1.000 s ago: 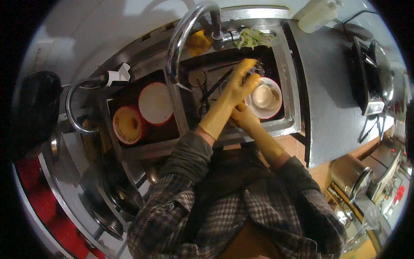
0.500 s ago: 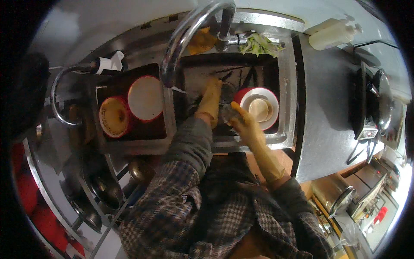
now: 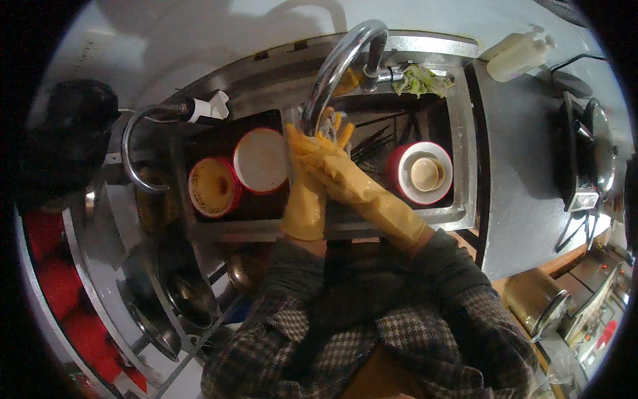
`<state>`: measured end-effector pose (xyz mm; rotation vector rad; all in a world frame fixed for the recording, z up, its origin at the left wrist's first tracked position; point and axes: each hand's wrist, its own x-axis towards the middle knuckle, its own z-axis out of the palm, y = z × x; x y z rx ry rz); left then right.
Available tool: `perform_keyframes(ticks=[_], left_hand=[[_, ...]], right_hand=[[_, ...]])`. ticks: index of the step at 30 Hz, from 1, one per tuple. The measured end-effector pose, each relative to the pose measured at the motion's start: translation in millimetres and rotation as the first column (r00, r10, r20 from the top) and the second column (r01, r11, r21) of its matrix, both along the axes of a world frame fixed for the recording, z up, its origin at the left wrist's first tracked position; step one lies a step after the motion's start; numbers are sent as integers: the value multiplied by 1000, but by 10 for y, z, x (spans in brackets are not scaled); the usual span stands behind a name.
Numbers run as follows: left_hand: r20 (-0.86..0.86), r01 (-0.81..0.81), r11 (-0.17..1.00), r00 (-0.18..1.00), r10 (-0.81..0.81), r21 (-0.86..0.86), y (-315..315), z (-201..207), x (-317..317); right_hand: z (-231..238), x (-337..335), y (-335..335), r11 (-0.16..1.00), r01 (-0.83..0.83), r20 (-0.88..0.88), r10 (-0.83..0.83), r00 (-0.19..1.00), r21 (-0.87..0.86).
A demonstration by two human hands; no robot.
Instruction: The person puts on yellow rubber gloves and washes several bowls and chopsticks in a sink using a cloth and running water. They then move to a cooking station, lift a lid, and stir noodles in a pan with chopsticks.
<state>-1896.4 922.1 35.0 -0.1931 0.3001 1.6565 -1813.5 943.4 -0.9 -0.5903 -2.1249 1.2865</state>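
Note:
Both my hands wear yellow rubber gloves and meet under the chrome faucet (image 3: 335,63), over the divider between the two basins. My right hand (image 3: 327,159) reaches across from the right and lies over my left hand (image 3: 302,145), hiding most of its palm. Some yellow fingers curl up beside the spout. A greyish thing (image 3: 326,122) shows in part between the fingers; its kind cannot be made out. To the right, a red bowl with a white inside (image 3: 402,174) holds small beige cups (image 3: 424,174). Dark thin sticks (image 3: 373,145) lie in the right basin.
Two red bowls, one with a pale inside (image 3: 261,159) and one stained brown (image 3: 212,187), stand in the left basin. A second curved tap (image 3: 129,149) arches at left. Leafy greens (image 3: 423,81) lie behind the sink. Pump bottles (image 3: 518,58) stand on the right counter (image 3: 525,146).
My hands have come together and moved up and left, from beside the red bowl to under the faucet. The dark round cup that my left hand touched is out of sight. The view has shifted left.

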Motion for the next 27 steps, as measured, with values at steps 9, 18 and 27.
perform_keyframes(ticks=[9, 18, 27], left_hand=[[-901, -165, 966, 417, -115, -200, -166, -300, 82], [-403, -62, 934, 911, -92, -353, 62, -217, -12], [-181, 88, 993, 978, -101, -82, -22, -386, 247]], right_hand=[[612, -40, 713, 949, 241, 176, -207, 962, -204], [379, -29, 152, 902, 370, 293, -300, 908, -221], [297, 66, -19, 831, 548, 418, -531, 737, 91]])
